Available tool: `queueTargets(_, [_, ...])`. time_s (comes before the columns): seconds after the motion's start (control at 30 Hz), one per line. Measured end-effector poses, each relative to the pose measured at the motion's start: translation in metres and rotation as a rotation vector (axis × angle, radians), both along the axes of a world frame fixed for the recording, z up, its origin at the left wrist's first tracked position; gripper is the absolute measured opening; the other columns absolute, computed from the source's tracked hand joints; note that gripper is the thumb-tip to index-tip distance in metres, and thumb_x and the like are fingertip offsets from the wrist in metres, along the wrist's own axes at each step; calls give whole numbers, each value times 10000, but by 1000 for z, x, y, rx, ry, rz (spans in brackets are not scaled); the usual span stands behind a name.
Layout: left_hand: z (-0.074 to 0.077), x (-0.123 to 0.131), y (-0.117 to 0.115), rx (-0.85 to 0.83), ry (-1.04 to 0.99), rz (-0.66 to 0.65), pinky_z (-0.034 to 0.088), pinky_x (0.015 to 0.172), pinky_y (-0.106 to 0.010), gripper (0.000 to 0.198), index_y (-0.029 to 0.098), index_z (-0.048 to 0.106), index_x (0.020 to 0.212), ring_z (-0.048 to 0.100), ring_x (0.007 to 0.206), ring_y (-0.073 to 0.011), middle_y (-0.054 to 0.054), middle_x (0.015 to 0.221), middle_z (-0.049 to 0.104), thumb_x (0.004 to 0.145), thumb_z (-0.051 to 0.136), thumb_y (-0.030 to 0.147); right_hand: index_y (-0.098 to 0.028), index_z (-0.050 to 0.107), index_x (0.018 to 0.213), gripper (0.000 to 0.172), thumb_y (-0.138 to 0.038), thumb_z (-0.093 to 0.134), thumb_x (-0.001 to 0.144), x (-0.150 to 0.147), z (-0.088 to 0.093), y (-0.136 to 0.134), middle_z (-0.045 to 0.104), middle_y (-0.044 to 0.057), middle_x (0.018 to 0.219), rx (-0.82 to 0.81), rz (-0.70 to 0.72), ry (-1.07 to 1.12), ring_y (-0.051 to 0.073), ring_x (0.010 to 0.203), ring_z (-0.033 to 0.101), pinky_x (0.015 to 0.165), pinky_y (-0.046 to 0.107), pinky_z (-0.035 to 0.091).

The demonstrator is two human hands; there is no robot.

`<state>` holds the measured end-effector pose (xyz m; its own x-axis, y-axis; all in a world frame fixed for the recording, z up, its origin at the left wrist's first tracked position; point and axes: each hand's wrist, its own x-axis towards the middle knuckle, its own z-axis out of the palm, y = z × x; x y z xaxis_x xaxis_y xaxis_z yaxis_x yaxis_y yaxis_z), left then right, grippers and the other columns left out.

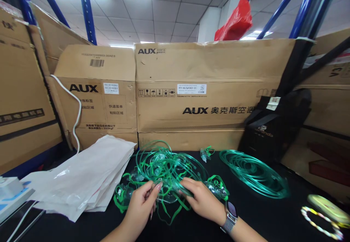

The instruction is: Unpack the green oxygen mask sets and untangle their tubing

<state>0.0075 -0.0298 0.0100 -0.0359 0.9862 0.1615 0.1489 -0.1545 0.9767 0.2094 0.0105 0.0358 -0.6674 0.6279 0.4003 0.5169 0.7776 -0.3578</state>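
Observation:
A tangled heap of clear green tubing [175, 163] lies on the black table in front of me, mixed with clear plastic masks that have green elastic straps. My left hand [142, 200] is at the near left of the heap, thumb and fingers pinched together; what they hold is hidden. My right hand [201, 198], with a watch on its wrist, closes around a bundle of the green tubing at the heap's right side. One mask [216, 189] lies just beyond the right hand, and another mask [124, 194] lies left of the left hand.
White plastic bags [84, 176] are stacked at left, near a power strip [13, 194]. A coil of green tubing [254, 172] lies at right, with a beaded bracelet [321, 222] nearer me. Cardboard boxes [216, 67] wall off the back; a black bag [262, 132] leans there.

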Motion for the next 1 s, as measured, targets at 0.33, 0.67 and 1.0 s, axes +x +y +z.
queueTargets(0.33, [-1, -12, 5, 161, 107, 12, 363, 464, -225, 253, 186, 620, 686, 477, 454, -120, 21, 516, 501, 746, 523, 412, -163, 605, 659, 301, -341, 480, 867, 2, 8, 3, 550, -25, 562, -492, 161, 90, 107, 552, 532, 565, 201, 430])
queueTargets(0.67, [9, -5, 10, -219, -128, -58, 197, 266, -194, 431, 202, 461, 508, 298, 222, -76, 59, 287, 412, 615, 541, 611, -198, 603, 741, 216, -69, 433, 767, -2, -6, 3, 591, 11, 687, 32, 5, 7, 142, 649, 566, 609, 222, 435])
queueTargets(1.0, [2, -10, 13, -173, -111, -79, 238, 272, -201, 372, 202, 490, 570, 357, 248, -95, 23, 336, 484, 674, 511, 558, -194, 618, 894, 339, -17, 370, 744, 1, -1, 4, 608, 29, 731, 126, 23, 14, 142, 684, 573, 632, 226, 451])
